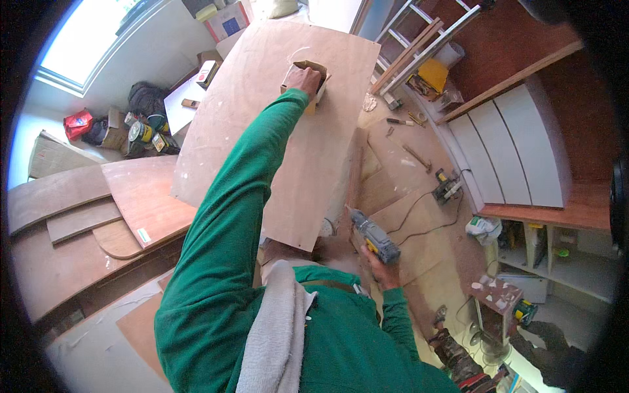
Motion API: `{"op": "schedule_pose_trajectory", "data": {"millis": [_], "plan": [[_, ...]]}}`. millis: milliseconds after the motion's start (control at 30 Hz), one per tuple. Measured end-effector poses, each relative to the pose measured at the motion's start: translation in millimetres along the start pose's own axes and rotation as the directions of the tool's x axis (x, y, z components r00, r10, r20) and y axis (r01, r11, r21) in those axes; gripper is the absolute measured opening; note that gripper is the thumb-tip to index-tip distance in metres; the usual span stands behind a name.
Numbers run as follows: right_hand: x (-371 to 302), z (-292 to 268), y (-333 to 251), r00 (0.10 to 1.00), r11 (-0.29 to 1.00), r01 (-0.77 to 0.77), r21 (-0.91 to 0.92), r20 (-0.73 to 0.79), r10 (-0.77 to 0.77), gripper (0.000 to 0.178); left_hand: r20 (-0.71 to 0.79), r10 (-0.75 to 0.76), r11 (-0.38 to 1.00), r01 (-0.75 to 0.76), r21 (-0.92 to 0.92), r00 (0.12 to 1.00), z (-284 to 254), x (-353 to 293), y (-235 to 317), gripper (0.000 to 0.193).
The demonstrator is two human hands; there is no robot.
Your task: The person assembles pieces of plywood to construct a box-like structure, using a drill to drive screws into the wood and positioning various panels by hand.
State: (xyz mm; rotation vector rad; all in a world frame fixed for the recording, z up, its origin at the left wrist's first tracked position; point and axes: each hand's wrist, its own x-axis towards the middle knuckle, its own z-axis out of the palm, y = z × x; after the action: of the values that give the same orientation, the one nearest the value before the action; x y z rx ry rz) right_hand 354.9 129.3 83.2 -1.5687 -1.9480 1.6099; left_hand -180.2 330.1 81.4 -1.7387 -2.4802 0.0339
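Observation:
My left arm stretches out over a large plywood sheet (242, 118). At its far end my left hand (305, 81) reaches into a small open cardboard box (320, 98) standing on the sheet. The fingers are down inside the box and hidden, so what they touch does not show. Lower on the right, beside the sheet's near edge, my right hand (381, 270) is closed around the grip of a grey and yellow cordless drill (375, 237). The drill's bit points forward and slightly left, apart from the sheet.
More plywood boards (59, 216) lie stacked at left. On the floor at right are a hammer (417, 158) and a corded power tool (447, 186). A ladder (419, 59) stands at the back right. A co-worker's legs (458, 357) show at lower right, near a wooden box (501, 298).

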Motion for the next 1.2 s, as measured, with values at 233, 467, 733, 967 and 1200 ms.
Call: {"op": "schedule_pose_trajectory", "data": {"millis": [233,467,733,967,1200], "plan": [[-0.4,-0.2,2.2,0.992,0.992,0.120,-0.045,-0.022,-0.121,0.029,-0.210,0.051,0.989,-0.079,-0.126,0.976,-15.6,-5.0,6.0,0.021],[-1.9,7.0,-13.4,0.996,0.993,0.084,0.079,0.009,-0.085,0.024,-0.276,-0.480,0.642,0.119,-0.757,0.833,-59.7,-77.3,2.1,0.020],[2.6,-14.8,-69.6,0.951,0.988,0.141,0.062,0.268,-0.153,0.023,0.561,-0.352,-0.801,0.069,-0.595,0.750,-59.9,-330.2,93.8,0.031],[1.5,-24.7,-135.8,0.802,0.944,0.330,0.000,0.527,-0.281,0.028,0.701,-0.373,-0.928,-0.228,-0.296,0.608,-82.7,-437.7,147.6,0.019],[4.7,27.5,-153.9,0.708,0.878,0.474,-0.063,0.620,-0.337,0.032,0.744,-0.365,-0.908,-0.389,-0.153,0.560,-80.9,-455.5,129.7,0.019]]}}
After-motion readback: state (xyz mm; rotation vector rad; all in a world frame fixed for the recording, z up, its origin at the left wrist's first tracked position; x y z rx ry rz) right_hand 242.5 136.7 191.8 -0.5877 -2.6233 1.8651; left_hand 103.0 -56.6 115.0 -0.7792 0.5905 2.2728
